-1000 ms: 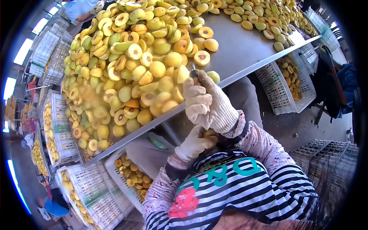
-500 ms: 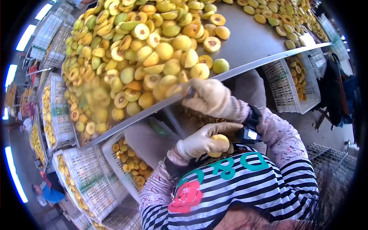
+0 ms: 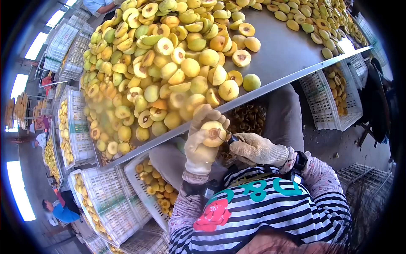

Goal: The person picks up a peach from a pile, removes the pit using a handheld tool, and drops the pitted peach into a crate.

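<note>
My left hand (image 3: 199, 146), in a pale glove, is closed around a yellow peach half (image 3: 214, 133), its cut face with the brown-red pit hollow turned up toward me. My right hand (image 3: 258, 149), in a knitted glove, grips a small pitting tool with a dark handle (image 3: 232, 139). The tool's thin curved end reaches the middle of the cut face. Both hands are just in front of the metal table edge (image 3: 270, 86), above my lap. A big heap of yellow peach halves (image 3: 190, 67) lies on the table beyond them.
Below my hands, between my knees, is a heap of brown pits (image 3: 250, 120). White crates of peach halves stand at left (image 3: 112, 199), beside my leg (image 3: 141, 182) and at right (image 3: 330, 103). A person in blue (image 3: 65, 211) is at far left; another person's sleeve (image 3: 95, 5) shows at the top.
My left hand has risen from near my chest toward the table edge, turning the peach half's cut face up. My right hand has come back from the table edge, bringing the tool to the fruit.
</note>
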The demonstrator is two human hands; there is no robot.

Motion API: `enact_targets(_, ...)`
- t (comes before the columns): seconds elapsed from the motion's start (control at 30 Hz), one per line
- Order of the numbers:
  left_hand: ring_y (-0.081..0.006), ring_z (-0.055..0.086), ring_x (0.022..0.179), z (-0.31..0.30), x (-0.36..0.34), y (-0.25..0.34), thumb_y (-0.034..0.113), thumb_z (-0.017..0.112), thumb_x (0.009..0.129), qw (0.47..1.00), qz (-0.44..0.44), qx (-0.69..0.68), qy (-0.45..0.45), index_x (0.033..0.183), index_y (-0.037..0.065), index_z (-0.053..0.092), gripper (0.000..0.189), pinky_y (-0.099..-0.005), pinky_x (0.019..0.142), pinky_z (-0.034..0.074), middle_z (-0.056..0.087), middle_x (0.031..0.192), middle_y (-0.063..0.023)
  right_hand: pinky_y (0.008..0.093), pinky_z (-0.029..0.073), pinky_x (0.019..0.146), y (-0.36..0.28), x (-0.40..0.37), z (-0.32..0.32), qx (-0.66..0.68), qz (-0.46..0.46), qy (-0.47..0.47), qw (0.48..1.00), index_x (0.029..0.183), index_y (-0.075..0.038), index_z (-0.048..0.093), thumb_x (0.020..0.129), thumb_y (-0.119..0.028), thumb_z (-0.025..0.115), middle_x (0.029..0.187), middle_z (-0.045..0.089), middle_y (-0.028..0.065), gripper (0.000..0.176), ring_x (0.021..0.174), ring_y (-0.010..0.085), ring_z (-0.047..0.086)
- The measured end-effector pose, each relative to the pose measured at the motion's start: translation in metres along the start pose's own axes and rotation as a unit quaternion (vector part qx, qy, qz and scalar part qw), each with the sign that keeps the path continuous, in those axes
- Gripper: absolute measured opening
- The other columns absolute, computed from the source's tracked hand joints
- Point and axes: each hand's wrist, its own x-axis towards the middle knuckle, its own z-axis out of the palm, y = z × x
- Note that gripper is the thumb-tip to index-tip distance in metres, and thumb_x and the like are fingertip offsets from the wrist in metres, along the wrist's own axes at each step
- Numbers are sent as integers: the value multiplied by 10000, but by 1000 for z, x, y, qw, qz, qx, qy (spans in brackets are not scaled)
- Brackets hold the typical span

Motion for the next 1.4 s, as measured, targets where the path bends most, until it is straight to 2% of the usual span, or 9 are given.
enact_targets(0.2,-258,608,1164,15,-7,-11,294,509,1050,978,7,134,159,1429,6,480,477,-382,1050,478,621,1276,-167,311,508,710,-11,15,20,-8,37,13,999,1120,-45,644,1016,-497,503,843,652,76,484,752,172,624)
enact_targets(0.43,-280,586,1228,-2,-18,-1,175,485,1032,974,-43,177,137,1405,-47,491,435,-400,1078,459,596,1331,-165,320,525,772,4,23,10,-29,-174,238,955,1170,-43,632,968,-344,637,955,690,128,363,847,206,664)
enact_targets(0.63,-210,592,1188,21,-6,-16,230,480,1039,957,8,249,146,1449,-25,454,483,-334,1035,485,610,1293,-132,390,576,745,-25,17,7,-348,-329,265,837,1239,-111,620,854,-309,764,956,721,126,457,852,319,710)
enact_targets(0.8,-193,613,1116,14,-8,-25,223,492,1045,928,35,358,99,1479,-40,387,518,-305,1024,474,618,1234,-137,370,573,782,-27,16,2,-344,-227,245,878,1223,-104,644,861,-303,764,977,718,143,430,894,318,708)
enact_targets(0.9,-199,618,1069,8,-12,-25,227,493,1046,920,24,381,89,1458,-23,408,489,-319,998,499,618,1190,-129,353,566,798,-30,9,-5,-240,-236,115,935,1192,-82,657,876,-267,757,952,724,129,380,887,277,715)
enact_targets(0.93,-205,615,1047,7,-7,-19,208,487,1040,938,6,315,146,1447,4,422,460,-345,968,527,611,1174,-129,330,548,785,-18,11,-8,-143,-84,-61,984,1154,-63,660,901,-269,733,896,709,85,335,832,204,690)
enact_targets(0.97,-221,610,1087,-4,-5,-16,210,483,1039,929,88,347,93,1454,34,424,455,-370,941,549,606,1193,-134,312,520,738,0,13,-8,-116,-115,-140,977,1113,-60,659,929,-318,699,848,663,38,319,773,147,622)
enact_targets(1.1,-254,604,1162,12,-1,-13,225,489,1043,949,65,271,146,1416,31,485,420,-368,943,546,599,1305,-164,288,479,653,-4,-2,-2,-39,-47,13,998,1112,-59,648,1008,-453,554,798,629,39,418,712,124,572)
enact_targets(1.4,-221,611,1063,26,7,-20,349,467,1057,946,41,232,222,1417,57,514,465,-380,909,546,604,1169,-88,356,518,805,-3,17,20,-28,12,70,997,1167,-36,653,1013,-478,527,950,696,122,485,863,217,657)
